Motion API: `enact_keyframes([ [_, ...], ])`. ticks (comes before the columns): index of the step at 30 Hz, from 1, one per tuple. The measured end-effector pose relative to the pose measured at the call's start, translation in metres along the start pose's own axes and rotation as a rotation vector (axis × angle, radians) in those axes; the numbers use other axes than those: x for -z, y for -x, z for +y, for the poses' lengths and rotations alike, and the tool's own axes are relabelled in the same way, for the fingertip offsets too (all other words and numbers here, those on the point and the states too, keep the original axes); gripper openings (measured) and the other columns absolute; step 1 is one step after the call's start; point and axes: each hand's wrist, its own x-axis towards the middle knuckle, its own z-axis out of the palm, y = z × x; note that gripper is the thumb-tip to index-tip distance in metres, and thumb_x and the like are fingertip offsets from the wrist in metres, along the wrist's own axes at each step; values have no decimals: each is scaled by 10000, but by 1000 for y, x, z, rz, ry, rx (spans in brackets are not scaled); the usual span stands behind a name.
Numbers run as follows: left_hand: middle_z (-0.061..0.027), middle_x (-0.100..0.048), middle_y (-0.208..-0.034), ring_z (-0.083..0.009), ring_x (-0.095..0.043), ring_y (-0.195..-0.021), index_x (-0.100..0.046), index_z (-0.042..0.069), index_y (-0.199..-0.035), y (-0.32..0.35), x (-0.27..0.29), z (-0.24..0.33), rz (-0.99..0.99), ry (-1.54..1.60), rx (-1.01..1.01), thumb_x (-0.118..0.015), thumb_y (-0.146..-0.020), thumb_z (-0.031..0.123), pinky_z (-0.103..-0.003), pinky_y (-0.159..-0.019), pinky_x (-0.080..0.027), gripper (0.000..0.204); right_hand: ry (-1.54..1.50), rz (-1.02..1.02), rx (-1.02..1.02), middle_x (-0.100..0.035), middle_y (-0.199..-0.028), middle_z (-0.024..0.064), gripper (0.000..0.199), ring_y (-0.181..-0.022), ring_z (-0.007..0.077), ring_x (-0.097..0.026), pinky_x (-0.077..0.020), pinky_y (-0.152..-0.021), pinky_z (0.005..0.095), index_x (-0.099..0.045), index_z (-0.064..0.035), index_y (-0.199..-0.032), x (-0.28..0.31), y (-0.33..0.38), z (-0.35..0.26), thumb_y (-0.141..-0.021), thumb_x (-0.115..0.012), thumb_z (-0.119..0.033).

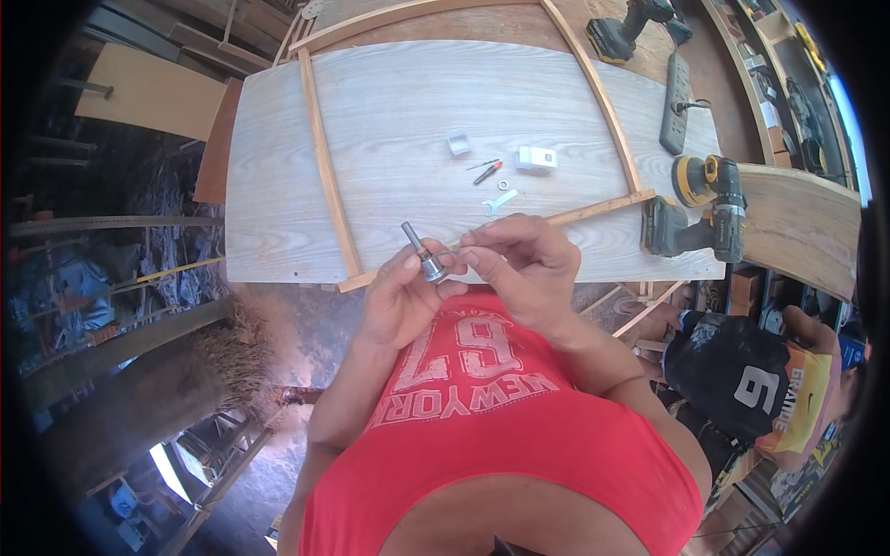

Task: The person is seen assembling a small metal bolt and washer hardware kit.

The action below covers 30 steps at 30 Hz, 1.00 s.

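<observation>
My left hand (389,301) is closed around a metal cutter bit (432,269), with a round shiny head and a straight grey shank that points up and away to the left. My right hand (528,264) is pinched beside it, thumb and forefinger on a thin metal rod (451,252) that reaches the bit's side; its exact kind is too small to tell. Just beyond my hands, on the wood-grain board (389,139), lie a small flat wrench (500,203), a metal ring (503,185), an orange-and-black bit (488,173) and a thin drill bit (483,164).
A white plastic case (536,159) and a clear lid (459,142) lie farther back. Wooden strips (326,167) frame the board. At right are a cordless drill (728,222), a power strip (677,102) and another cordless tool (626,32). Another person (742,380) is low at the right.
</observation>
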Motion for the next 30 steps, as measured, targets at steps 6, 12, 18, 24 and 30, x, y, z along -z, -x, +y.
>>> enact_keyframes([
  [6, -154, -649, -1174, -254, -614, -1148, -576, 2, -1253, -1, -1, -1, 16, -111, -23, -519, -1015, 201, -436, -946, -548, 316, 153, -70, 130, -710, -924, 178, 216, -845, 209, -729, -604, -735, 287, -642, 66, -1011, 2, 1, 6, -818, -735, 98],
  [12, -148, -644, -1201, -248, -623, -1135, -604, 2, -1245, -2, -1, -4, 44, -192, -43, -537, -1007, 161, -439, -967, -535, 294, 224, -67, 180, -713, -911, 180, 207, -847, 205, -730, -596, -718, 280, -647, 63, -1007, 6, 0, 7, -822, -733, 95],
  [18, -128, -644, -1181, -237, -631, -1103, -589, -35, -1264, -1, -2, -7, 90, -447, -187, -554, -1007, 138, -409, -961, -528, 312, 163, -34, 159, -706, -938, 174, 193, -872, 209, -724, -597, -716, 283, -646, 66, -1004, 6, 4, 9, -831, -730, 88],
  [24, -129, -631, -1199, -211, -624, -1082, -616, -43, -1235, -4, -3, -10, 44, -688, -300, -560, -1014, 152, -357, -946, -506, 301, 180, 58, 116, -706, -926, 159, 184, -863, 183, -713, -582, -726, 263, -649, 59, -1008, 2, 12, 7, -843, -728, 75],
  [30, -120, -645, -1168, -193, -633, -1004, -649, -48, -1185, -3, -4, -8, 120, -1094, -508, -578, -1008, 168, -312, -901, -495, 288, 61, 111, -193, -726, -917, 136, 182, -850, 165, -710, -568, -744, 258, -675, 32, -1033, 4, 14, 4, -857, -717, 59],
])
